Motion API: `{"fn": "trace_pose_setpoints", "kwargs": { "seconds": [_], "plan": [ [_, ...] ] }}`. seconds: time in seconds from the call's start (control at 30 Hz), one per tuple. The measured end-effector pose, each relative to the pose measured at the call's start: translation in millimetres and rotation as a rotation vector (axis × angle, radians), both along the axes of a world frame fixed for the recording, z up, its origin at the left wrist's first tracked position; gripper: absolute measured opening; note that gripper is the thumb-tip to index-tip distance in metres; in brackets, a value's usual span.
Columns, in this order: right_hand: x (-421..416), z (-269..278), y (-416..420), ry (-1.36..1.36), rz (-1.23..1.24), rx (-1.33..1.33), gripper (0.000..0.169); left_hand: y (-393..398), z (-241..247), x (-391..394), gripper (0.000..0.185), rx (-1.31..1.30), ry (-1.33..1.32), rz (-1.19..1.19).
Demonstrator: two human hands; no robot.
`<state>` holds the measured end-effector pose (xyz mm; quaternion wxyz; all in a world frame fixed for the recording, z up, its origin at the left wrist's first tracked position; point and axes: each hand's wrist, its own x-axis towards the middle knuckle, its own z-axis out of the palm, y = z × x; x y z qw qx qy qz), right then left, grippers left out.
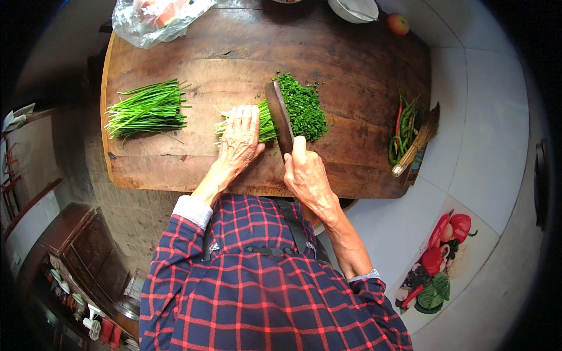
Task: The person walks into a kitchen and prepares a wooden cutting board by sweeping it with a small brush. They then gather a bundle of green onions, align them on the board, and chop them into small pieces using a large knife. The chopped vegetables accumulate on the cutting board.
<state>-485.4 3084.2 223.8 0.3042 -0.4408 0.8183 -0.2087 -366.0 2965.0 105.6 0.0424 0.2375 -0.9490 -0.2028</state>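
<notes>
My left hand (240, 137) presses flat on a bunch of green chives (266, 123), with pale stalk ends poking out to its left. In my right hand (307, 173) is the handle of a cleaver (279, 115), whose dark blade stands across the bunch's right end. Right against the blade lies a heap of finely chopped chives (304, 107). A second bunch of cut green stalks (148, 110) rests apart at the left of the wooden tabletop (210, 74). The cleaver's handle is mostly hidden by my fingers.
A clear plastic bag (160, 19) with reddish contents sits at the far left. At the far right are a white bowl (354, 9) and an apple (398, 23). Green and red chilli peppers (403, 125) lie by a straw brush (417, 140) near the right edge.
</notes>
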Motion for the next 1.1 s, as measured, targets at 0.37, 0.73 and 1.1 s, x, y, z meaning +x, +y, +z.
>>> {"fn": "trace_pose_setpoints", "kwargs": {
  "seconds": [0.37, 0.73, 1.1],
  "plan": [
    [5, -7, -8, 0.051, 0.022, 0.132, 0.014, 10, -2, -5, 0.095, -0.025, -0.014, 0.028],
    [-7, -18, -10, -0.015, 0.036, 0.151, 0.015, 17, -6, -10, 0.085, -0.11, -0.014, 0.035],
    [-13, -62, -33, 0.05, -0.013, 0.01, 0.015, 18, -10, -6, 0.073, -0.221, 0.036, 0.021]
  ]
}}
